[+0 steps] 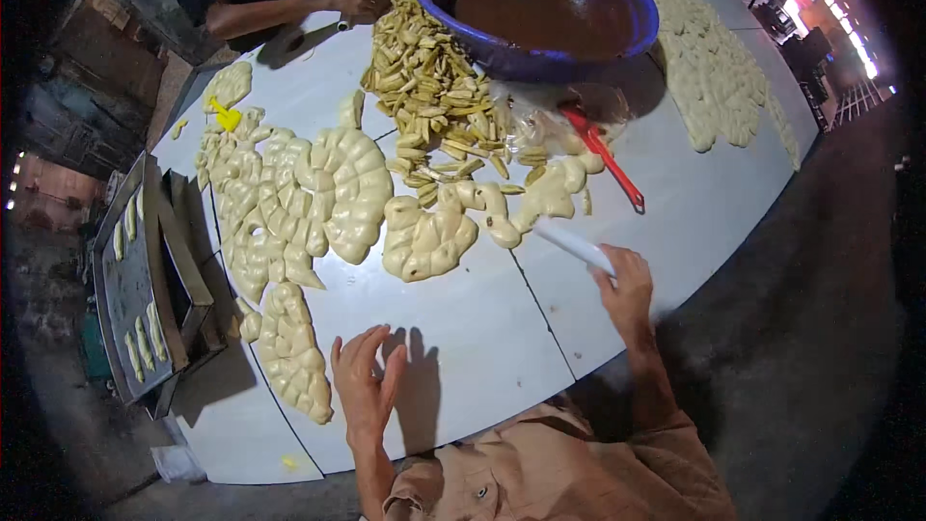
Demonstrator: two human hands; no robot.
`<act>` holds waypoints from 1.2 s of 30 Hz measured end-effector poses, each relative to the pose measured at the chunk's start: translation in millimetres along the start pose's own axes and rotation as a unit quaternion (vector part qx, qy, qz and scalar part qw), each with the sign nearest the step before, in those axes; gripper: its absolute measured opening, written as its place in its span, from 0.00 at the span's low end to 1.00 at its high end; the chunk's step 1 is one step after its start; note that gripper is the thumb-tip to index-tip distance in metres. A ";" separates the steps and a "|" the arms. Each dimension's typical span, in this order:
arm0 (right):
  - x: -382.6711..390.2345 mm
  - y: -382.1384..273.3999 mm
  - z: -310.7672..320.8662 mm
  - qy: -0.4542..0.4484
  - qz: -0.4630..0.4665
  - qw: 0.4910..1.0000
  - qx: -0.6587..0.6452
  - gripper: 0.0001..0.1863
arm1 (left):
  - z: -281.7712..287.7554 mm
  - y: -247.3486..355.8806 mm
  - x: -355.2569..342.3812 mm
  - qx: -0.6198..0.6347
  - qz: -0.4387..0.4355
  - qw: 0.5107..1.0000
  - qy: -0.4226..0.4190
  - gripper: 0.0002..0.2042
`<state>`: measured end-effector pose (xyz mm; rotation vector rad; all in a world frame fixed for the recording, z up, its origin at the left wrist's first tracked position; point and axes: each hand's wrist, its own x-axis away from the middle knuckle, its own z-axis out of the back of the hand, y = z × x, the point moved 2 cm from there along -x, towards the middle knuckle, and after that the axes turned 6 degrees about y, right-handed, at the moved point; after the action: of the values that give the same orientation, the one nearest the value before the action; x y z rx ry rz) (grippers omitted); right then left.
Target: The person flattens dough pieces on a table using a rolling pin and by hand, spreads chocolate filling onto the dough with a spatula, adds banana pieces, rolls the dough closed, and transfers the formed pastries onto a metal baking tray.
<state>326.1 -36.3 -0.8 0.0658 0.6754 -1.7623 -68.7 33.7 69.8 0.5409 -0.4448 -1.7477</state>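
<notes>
Brown shirt [550,468] nearest; left hand [367,381] loosely open, empty — right hand [627,291] closed round a white rod [579,247], whose far tip, swung left, could dent neighbouring dough [548,197].

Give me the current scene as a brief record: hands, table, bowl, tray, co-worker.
Left hand: open, empty, over the table's near side
Right hand: gripping a white rod
Table: pale dough pieces, heap of yellowish slices, red tool
Bowl: blue-purple, brown contents
Tray: at left, dough strips on it
Co-worker's hand: beside the heap
</notes>
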 end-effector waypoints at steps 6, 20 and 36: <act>-17.2 26.7 10.8 0.027 -0.094 0.993 0.073 0.21 | -20.0 21.2 -23.7 0.010 -0.029 0.998 -0.048 0.16; -71.7 41.0 14.8 -0.061 -0.081 0.995 0.007 0.20 | -94.9 123.1 -123.5 0.055 -0.222 0.969 -0.096 0.14; -130.9 79.5 -45.2 0.018 -0.376 0.843 -0.385 0.07 | -237.6 202.3 -226.7 -0.106 -0.377 0.918 -0.063 0.23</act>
<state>425.1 87.4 -20.4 -0.8244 1.5423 -2.0674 273.5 203.6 16.5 0.4742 -0.1225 -2.5477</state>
